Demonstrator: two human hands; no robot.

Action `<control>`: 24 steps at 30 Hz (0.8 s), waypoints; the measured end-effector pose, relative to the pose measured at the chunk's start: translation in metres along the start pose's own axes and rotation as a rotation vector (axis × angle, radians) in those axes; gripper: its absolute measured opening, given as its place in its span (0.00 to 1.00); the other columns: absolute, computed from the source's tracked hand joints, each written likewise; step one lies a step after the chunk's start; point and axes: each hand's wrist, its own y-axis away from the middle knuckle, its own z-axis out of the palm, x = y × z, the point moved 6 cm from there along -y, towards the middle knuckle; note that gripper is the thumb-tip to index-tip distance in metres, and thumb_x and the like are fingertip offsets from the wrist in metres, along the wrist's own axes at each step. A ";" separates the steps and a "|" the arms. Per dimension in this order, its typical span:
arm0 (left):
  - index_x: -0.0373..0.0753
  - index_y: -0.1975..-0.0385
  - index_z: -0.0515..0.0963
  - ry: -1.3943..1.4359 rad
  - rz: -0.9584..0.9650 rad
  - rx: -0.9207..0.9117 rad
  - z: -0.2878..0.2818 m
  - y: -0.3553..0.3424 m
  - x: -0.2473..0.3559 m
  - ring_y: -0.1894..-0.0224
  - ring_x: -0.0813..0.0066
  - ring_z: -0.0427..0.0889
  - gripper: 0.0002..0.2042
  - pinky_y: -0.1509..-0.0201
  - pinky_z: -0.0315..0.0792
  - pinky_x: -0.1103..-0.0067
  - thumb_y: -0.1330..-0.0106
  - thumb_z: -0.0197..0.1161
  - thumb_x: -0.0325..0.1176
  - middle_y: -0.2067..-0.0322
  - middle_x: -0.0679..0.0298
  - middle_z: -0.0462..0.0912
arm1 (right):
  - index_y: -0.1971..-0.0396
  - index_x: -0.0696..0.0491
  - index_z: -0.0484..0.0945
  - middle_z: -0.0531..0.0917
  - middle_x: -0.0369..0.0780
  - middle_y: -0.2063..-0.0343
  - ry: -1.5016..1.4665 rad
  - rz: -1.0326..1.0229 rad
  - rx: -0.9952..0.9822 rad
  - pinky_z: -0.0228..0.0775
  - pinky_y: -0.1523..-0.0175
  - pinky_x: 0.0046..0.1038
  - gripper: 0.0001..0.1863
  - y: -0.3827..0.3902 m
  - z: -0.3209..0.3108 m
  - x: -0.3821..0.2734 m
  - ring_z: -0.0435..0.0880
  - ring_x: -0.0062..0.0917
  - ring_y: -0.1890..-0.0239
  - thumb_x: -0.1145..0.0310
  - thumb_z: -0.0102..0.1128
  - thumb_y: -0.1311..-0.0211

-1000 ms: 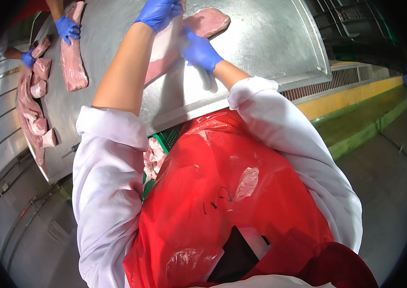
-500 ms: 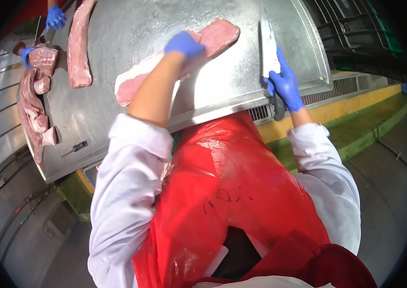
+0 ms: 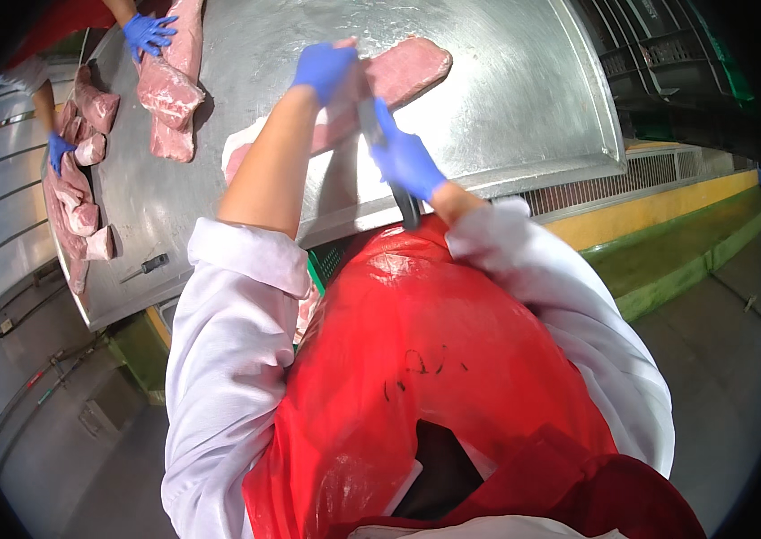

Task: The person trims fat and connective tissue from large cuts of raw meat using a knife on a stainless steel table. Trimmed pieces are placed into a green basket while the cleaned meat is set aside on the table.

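A long pork loin lies slantwise on the steel table in front of me, a pale fatty edge showing at its left end. My left hand, in a blue glove, is closed at the middle of the loin, with a small pink strip of meat sticking out past its fingers. My right hand, also gloved in blue, grips the black handle of a knife. Its blade is blurred and reaches over the loin, close beside my left hand. My left hand and forearm hide part of the meat.
At the far left a co-worker's gloved hand rests on another pork loin. A second gloved hand touches several meat pieces. A small black-handled tool lies near the table's front edge. Dark crates stand at right.
My right hand has brought the knife leftward from the table's right side onto the loin. My left hand has moved slightly up and left. A co-worker's meat piece now lies over the far-left loin.
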 end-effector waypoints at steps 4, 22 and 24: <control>0.35 0.49 0.84 -0.067 0.117 -0.156 0.010 -0.008 0.003 0.66 0.75 0.81 0.20 0.57 0.75 0.80 0.39 0.61 0.36 0.66 0.64 0.86 | 0.25 0.56 0.46 0.85 0.57 0.63 -0.135 -0.075 0.016 0.81 0.60 0.37 0.42 -0.032 0.000 -0.003 0.88 0.44 0.72 0.66 0.52 0.38; 0.33 0.81 0.79 -0.285 0.143 -0.096 -0.058 0.024 0.099 0.84 0.70 0.74 0.12 0.78 0.67 0.72 0.42 0.62 0.35 0.85 0.57 0.78 | 0.27 0.64 0.40 0.82 0.63 0.60 -0.030 -0.152 -0.047 0.82 0.62 0.35 0.41 0.009 0.072 -0.030 0.89 0.41 0.72 0.74 0.48 0.37; 0.33 0.81 0.79 -0.215 0.189 -0.056 -0.055 0.046 0.104 0.83 0.70 0.75 0.12 0.78 0.68 0.72 0.43 0.62 0.35 0.84 0.58 0.78 | 0.34 0.68 0.56 0.84 0.59 0.68 -0.032 -0.072 -0.062 0.82 0.63 0.35 0.33 -0.030 0.073 -0.039 0.89 0.40 0.72 0.73 0.51 0.37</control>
